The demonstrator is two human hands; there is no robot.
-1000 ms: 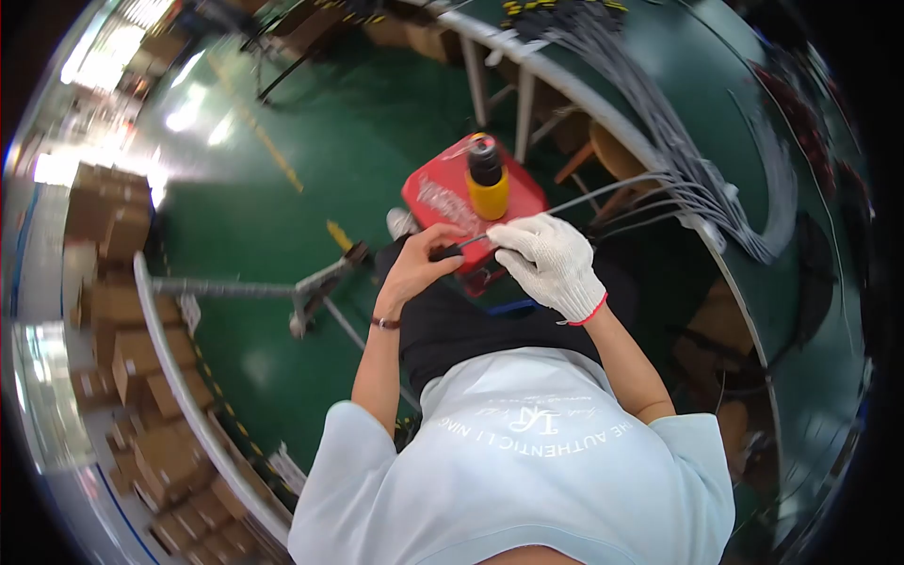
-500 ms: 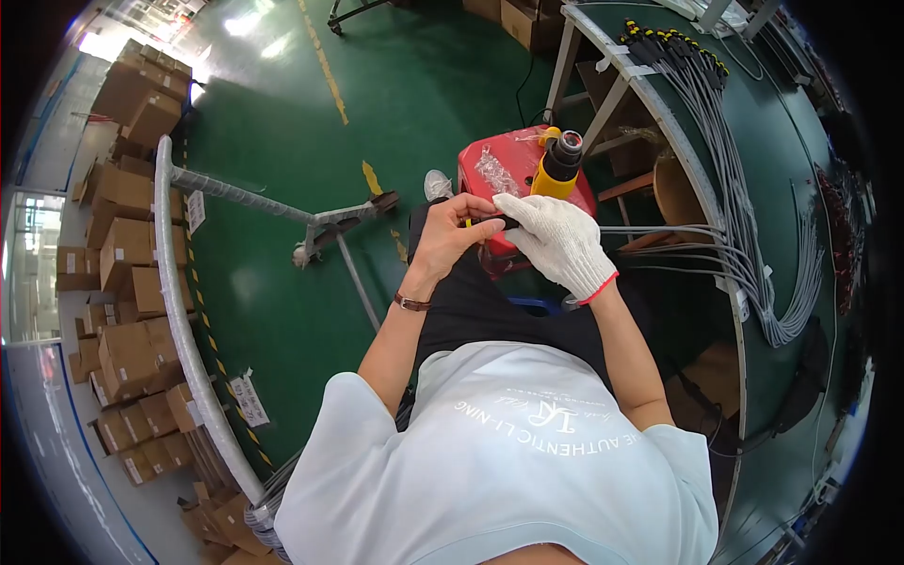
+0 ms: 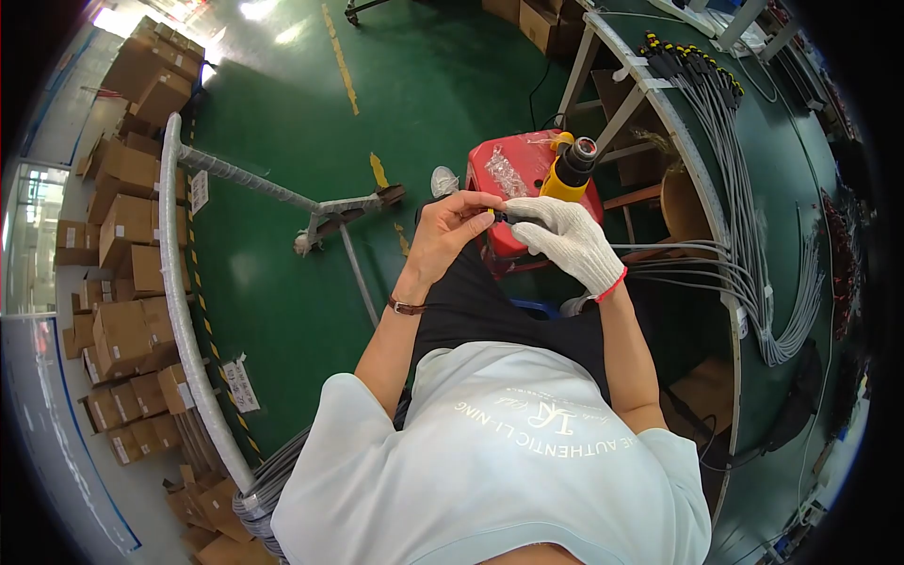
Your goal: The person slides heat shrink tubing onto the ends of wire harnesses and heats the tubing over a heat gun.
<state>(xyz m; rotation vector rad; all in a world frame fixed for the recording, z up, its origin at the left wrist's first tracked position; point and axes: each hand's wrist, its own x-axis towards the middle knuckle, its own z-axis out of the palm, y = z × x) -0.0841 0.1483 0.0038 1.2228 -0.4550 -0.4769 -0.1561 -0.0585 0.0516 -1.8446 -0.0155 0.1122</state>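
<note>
Bare, my left hand [image 3: 446,235] pinches the yellow-and-black tip of a cable connector [image 3: 501,217] between thumb and fingers. My right hand [image 3: 569,243], in a white knitted glove with a red cuff edge, closes around the black body of the same connector, most of which the glove hides. Grey cables [image 3: 673,247] run from beside the glove to the bench on the right. Just beyond my hands, a yellow heat gun [image 3: 568,174] stands with its nozzle up at a red stool [image 3: 497,155] that has crumpled clear plastic on it.
On the right, a green-topped bench [image 3: 786,188] carries a bundle of grey cables [image 3: 720,141] with black-and-yellow connectors [image 3: 683,61]. A wrapped metal rack frame [image 3: 179,282] stands at my left, with stacked cardboard boxes [image 3: 132,282] behind it. A wooden stool [image 3: 685,202] is under the bench.
The camera view has shifted slightly. My gloved fingers have drawn back a little from the left fingertips, and more of the connector between the hands shows.
</note>
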